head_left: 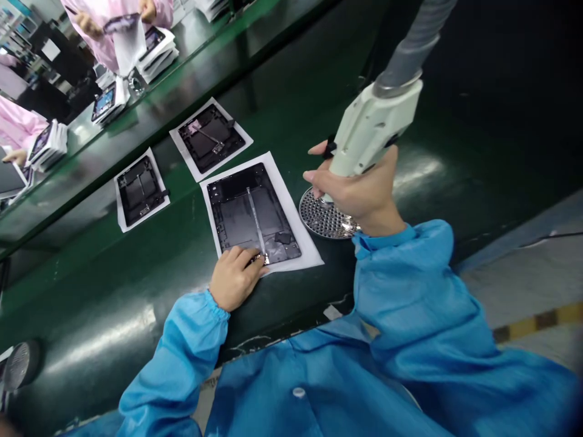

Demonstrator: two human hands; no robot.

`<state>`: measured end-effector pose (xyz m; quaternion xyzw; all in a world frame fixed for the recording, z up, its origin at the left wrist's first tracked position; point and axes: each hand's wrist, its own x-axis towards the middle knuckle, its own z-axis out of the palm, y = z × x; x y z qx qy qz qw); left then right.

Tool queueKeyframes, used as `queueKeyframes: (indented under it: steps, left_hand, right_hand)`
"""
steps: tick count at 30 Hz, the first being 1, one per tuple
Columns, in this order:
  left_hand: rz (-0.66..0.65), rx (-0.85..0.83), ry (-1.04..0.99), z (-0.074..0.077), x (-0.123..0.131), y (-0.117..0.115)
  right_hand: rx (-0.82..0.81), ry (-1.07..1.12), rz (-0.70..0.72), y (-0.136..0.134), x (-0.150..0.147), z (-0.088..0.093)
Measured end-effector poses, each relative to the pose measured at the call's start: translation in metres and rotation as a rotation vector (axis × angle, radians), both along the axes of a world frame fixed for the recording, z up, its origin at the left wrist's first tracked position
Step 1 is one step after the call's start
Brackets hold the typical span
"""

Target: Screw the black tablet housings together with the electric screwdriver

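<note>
My right hand [364,191] is wrapped around a pale green electric screwdriver [371,124] with a grey ribbed hose on top. Its lower end is over a round perforated metal screw tray [321,213], partly hidden by the hand. An open black tablet housing [243,212] lies on a white sheet [303,246], a pale flat cable running down its middle. My left hand [235,276] grips the housing's near edge. Its curled fingertips press beside a small circuit board [260,259] at the cable's lower end, covering part of it.
Two more open tablet housings, one farther back [212,136] and one to the left [140,189], lie on white sheets on the green bench [182,255]. Across a raised metal ledge [200,45], people in pink work beside stacked tablets [157,54]. A round dark object [22,365] stands lower left.
</note>
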<state>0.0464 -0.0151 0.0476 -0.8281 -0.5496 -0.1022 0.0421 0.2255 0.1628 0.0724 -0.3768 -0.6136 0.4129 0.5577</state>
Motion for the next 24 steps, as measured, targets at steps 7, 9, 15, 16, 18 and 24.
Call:
queueKeyframes:
  steps: [7,9,15,16,18,24]
  left_hand:
    - [0.03,-0.025,0.03,-0.001,0.001,-0.017]
    - [0.058,-0.045,0.006,-0.003,0.005,-0.017]
    - [0.048,-0.109,-0.072,-0.005,0.01,-0.01]
    - [0.049,-0.118,-0.085,-0.005,0.008,-0.01]
    - [0.05,-0.129,-0.115,-0.006,0.005,-0.013]
    - [-0.013,-0.067,-0.207,-0.016,-0.008,-0.021]
  right_hand:
    - [0.004,-0.036,0.007,-0.002,0.001,0.0]
    - [0.024,-0.027,0.005,-0.002,0.001,0.0]
    - [0.044,0.018,-0.002,-0.003,-0.001,0.001]
    - [0.042,0.03,-0.002,-0.003,-0.001,0.002]
    - [0.034,0.044,-0.004,-0.004,-0.001,0.001]
    - [0.001,0.055,0.021,-0.008,-0.001,0.002]
